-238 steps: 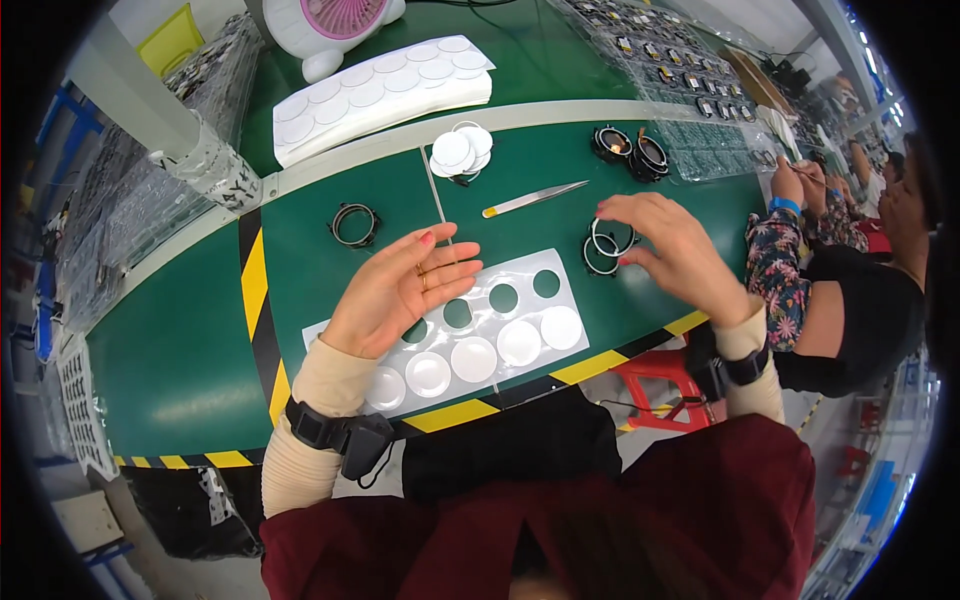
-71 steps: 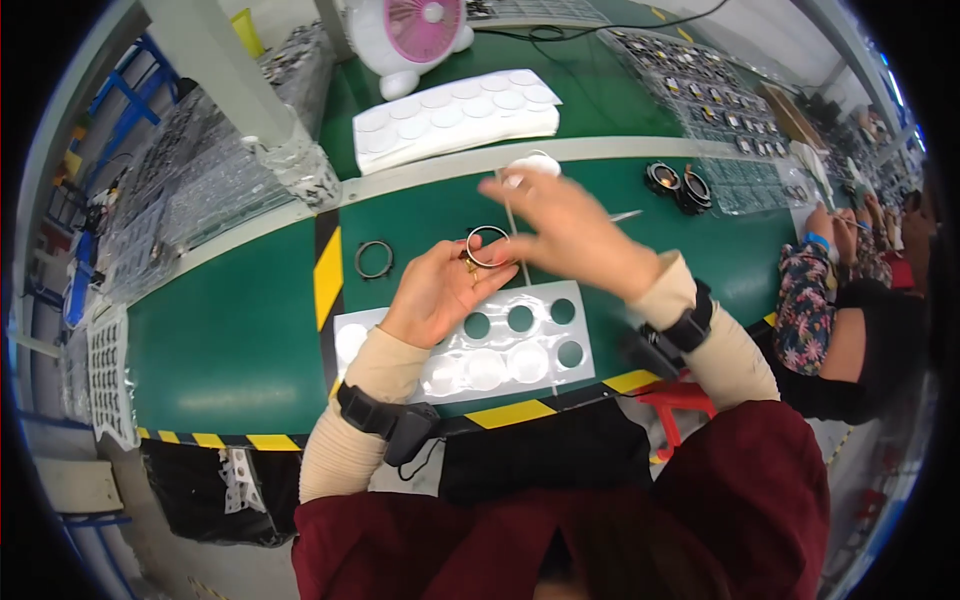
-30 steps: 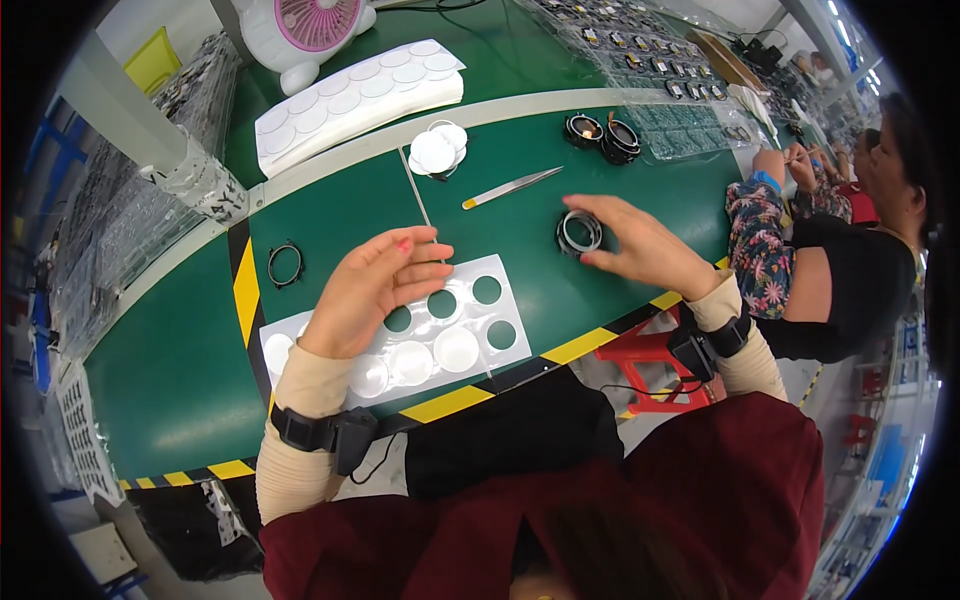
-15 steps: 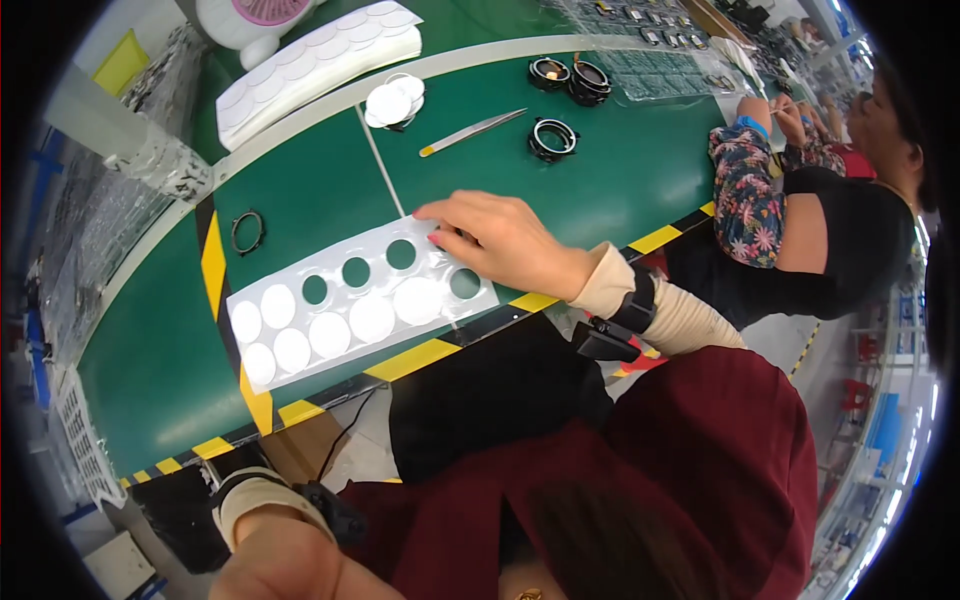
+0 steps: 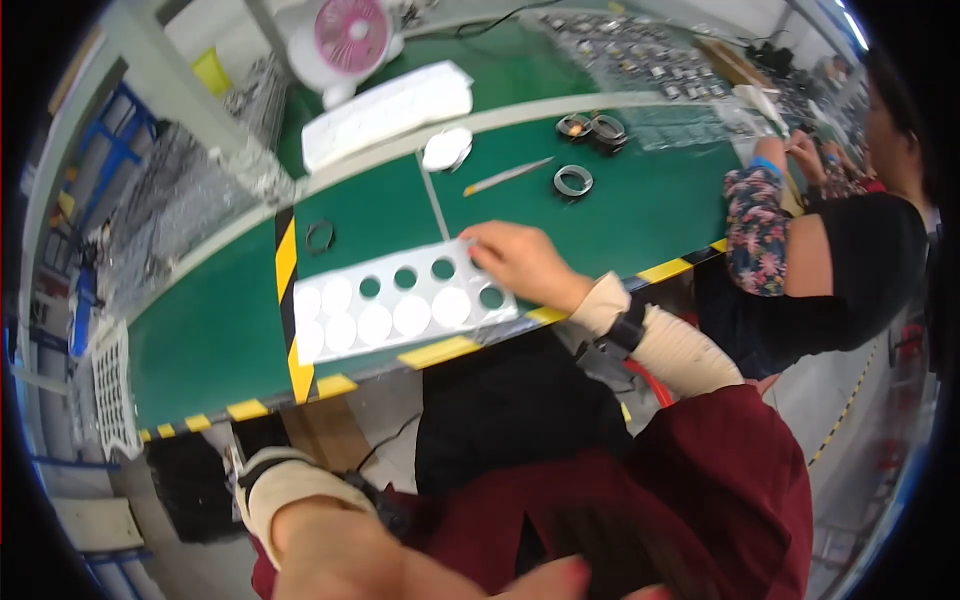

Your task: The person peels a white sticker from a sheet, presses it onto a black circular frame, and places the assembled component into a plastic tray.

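Observation:
A pale sheet of round white stickers lies along the table's near edge, with several bare round holes in its right part showing green. My right hand is closed at the sheet's upper right corner, thumb and forefinger on its edge. At the bottom of the view, close to the camera, is my left hand, cut off by the frame and blurred. Only parts of its fingers show, so its grip is unclear. Beyond the sheet lie tweezers with a yellow end and a loose stack of white discs.
A thin dark ring lies left of the sheet; a thicker ring and two dark round parts sit farther right. At the back are a folded white sheet stack and a pink-and-white fan. A co-worker sits at the right.
The view has shifted, so the table sits farther right and lower in it. My left hand has come further into view at the bottom. My right hand stays at the sheet's corner.

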Motion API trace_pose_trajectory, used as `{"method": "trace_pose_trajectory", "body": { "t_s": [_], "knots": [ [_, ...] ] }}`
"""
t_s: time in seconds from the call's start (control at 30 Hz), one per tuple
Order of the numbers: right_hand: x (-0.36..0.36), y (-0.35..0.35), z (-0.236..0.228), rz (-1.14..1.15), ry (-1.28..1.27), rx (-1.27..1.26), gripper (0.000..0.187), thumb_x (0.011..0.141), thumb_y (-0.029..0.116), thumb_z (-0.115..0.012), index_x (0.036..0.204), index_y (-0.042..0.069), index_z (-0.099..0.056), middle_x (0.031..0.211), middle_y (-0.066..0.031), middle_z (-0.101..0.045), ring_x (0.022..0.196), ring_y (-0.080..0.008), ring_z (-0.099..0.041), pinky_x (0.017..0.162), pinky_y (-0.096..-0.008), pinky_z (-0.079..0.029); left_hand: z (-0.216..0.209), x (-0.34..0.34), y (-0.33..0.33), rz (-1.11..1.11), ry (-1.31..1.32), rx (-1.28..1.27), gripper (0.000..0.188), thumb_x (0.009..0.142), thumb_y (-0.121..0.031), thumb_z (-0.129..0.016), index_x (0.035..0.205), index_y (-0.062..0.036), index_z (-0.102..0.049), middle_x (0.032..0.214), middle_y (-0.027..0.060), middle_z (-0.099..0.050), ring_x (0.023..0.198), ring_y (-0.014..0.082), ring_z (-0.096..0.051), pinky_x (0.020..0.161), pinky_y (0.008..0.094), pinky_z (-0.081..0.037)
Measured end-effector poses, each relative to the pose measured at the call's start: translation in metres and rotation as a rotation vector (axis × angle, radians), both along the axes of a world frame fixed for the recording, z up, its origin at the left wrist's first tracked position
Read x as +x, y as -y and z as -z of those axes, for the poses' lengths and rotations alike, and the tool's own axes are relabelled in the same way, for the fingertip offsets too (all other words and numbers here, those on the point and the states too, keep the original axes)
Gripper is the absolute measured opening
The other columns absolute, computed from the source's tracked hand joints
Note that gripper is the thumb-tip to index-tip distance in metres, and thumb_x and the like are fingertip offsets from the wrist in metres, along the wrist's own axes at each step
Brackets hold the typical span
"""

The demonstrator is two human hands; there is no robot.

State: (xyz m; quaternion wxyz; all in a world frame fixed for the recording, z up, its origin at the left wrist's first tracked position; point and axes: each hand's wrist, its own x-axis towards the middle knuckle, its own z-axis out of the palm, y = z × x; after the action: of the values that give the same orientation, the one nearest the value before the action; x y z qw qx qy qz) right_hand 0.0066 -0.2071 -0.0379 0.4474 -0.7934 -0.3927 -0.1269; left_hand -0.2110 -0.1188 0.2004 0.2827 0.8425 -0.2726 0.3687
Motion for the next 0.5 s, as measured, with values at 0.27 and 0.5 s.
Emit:
{"method": "trace_pose_trajectory", "body": {
  "t_s": [0.27,0.5],
  "knots": [
    [-0.011,0.006,-0.006,-0.006,-0.018,-0.053,0.014,0.081,0.012,-0.056,0.091,0.005,-0.063,0.088,-0.0116,-0.062,0.079,-0.0297,-0.06,0.069,-0.0368,-0.049,-0.014,-0.011,0.017,0.285,0.325,0.024,0.013,0.074,-0.021,-0.063,0.081,-0.0109,-0.06,0.077,0.0044,-0.06,0.061,0.017,-0.053,0.055,0.0295,-0.045],
    [-0.001,0.007,-0.013,0.023,0.215,-0.033,0.015,0.08,0.011,-0.058,0.093,0.004,-0.062,0.091,-0.0109,-0.06,0.086,-0.0303,-0.057,0.072,-0.0359,-0.047,0.017,0.025,-0.022,0.009,0.157,0.14,0.028,0.062,0.003,-0.057,0.09,0.0004,-0.063,0.085,0.0146,-0.064,0.073,0.0264,-0.063,0.062,0.0293,-0.052]
  ]
}}
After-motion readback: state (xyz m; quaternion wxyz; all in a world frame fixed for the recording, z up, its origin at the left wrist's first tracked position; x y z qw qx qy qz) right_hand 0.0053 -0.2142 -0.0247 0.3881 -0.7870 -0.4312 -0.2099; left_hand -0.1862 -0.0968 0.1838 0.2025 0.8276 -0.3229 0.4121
